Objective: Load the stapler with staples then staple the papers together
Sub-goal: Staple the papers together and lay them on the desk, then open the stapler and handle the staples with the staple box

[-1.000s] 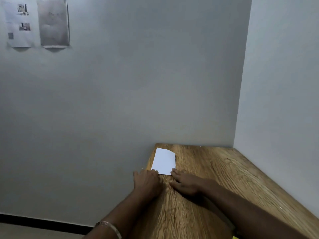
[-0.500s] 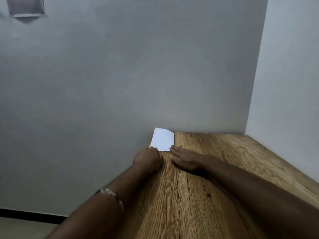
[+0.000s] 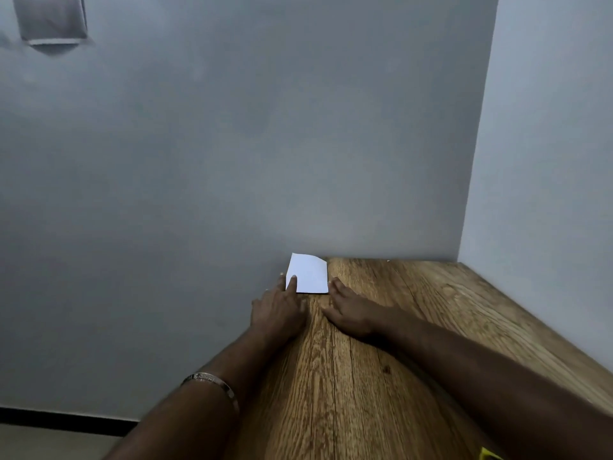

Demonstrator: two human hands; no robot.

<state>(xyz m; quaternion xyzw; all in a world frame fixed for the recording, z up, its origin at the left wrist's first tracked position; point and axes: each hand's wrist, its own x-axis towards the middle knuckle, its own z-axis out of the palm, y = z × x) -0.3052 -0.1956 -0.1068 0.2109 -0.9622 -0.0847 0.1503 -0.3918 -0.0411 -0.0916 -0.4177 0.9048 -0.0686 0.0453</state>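
White papers [image 3: 310,272] lie flat at the far left corner of the wooden table [image 3: 414,310], against the wall. My left hand [image 3: 278,308] rests palm down at the papers' near left corner, with one fingertip lying on the sheet. My right hand [image 3: 351,313] lies flat on the wood, its fingertips touching the papers' near right corner. Neither hand grips anything. No stapler or staples are in view.
The table sits in a corner, with a grey wall [image 3: 232,144] behind and a wall [image 3: 547,144] on the right. Its left edge drops to the floor. A paper [image 3: 51,19] hangs high on the wall. Something yellow [image 3: 487,454] shows at the bottom edge.
The view has tilted down and in toward the table. My left index finger has slid onto the papers' near left corner. My right hand stays at the near right corner.
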